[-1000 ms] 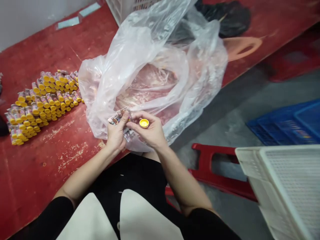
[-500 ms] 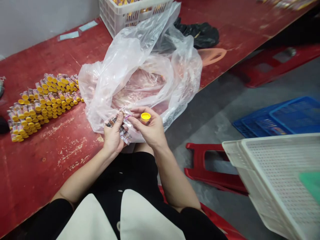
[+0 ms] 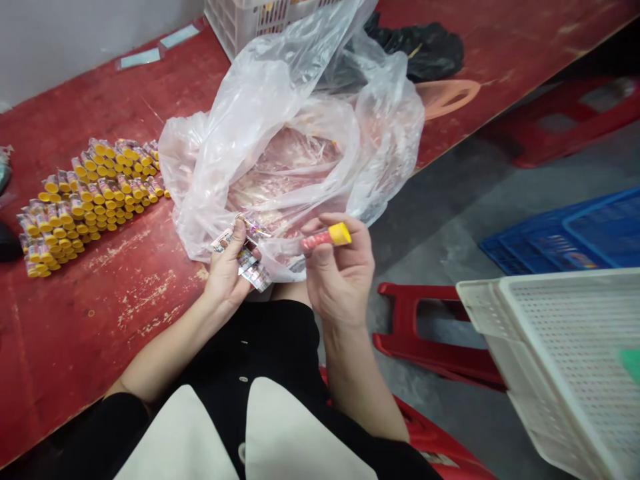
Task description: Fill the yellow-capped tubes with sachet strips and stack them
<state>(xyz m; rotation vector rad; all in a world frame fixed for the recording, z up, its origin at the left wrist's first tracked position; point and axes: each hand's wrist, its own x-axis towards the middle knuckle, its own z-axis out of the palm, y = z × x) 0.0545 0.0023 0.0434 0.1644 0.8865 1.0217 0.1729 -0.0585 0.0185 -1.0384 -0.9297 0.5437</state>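
Note:
My right hand (image 3: 343, 273) grips a small clear tube (image 3: 320, 239) with pink-red contents and a yellow cap, its capped end pointing right. In my left hand (image 3: 229, 267) is a bunch of printed plastic wrappers (image 3: 256, 273), pinched under the thumb. Both hands are in front of a large translucent plastic bag (image 3: 200, 167), which lies open on the red table (image 3: 125, 287). Inside the bag are pinkish contents that I cannot make out clearly. Left of the bag, many yellow-capped tubes (image 3: 95, 200) lie stacked in rows.
Behind the bag stand a white crate (image 3: 235, 27) holding more tubes and a black plastic bag (image 3: 435, 53). An orange handle (image 3: 450, 99) sticks out beside it. To the right are blue crates (image 3: 575, 227), a red stool (image 3: 400, 320) and a white basket (image 3: 500, 320).
My right hand has moved right, away from my left hand, and turned so the tube now shows lengthwise. The left hand still holds the wrappers. The view has shifted slightly.

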